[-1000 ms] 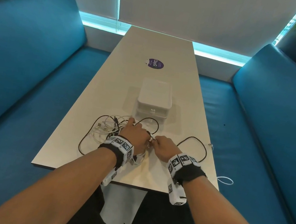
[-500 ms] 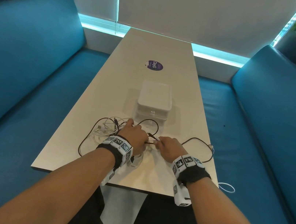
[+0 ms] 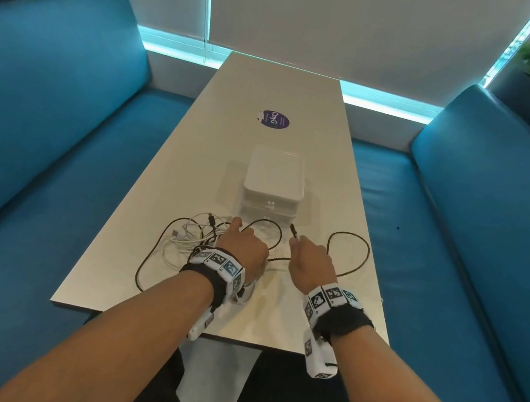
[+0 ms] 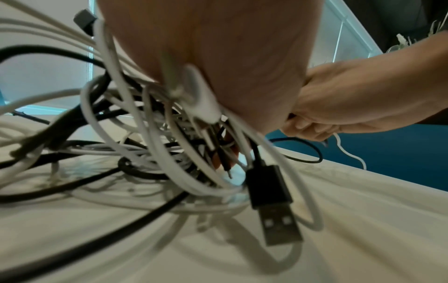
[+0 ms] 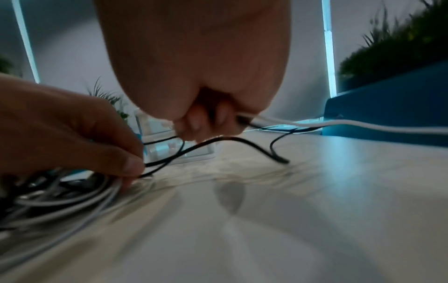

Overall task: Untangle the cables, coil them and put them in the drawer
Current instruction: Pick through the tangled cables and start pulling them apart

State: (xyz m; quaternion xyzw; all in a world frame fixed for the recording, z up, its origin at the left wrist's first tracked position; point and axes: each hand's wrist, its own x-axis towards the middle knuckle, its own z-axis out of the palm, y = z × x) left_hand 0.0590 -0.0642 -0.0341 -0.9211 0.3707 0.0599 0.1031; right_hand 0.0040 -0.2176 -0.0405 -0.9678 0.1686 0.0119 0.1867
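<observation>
- Blue upholstered benches (image 3: 43, 133) flank a long pale laminate table (image 3: 196, 142) below drawn grey blinds (image 3: 352, 24).
- Nearest, the left hand (image 3: 242, 249) clamps down on a tangled heap of white and black cables (image 3: 189, 237), a black USB plug (image 4: 274, 203) dangling beneath the palm.
- Just beside it, the right hand (image 3: 311, 263) pinches a thin black cable (image 3: 348, 254), its tip pointing up.
- Beyond, a white plastic drawer box (image 3: 275, 181) sits shut; further off lies a round purple sticker (image 3: 274, 120).
</observation>
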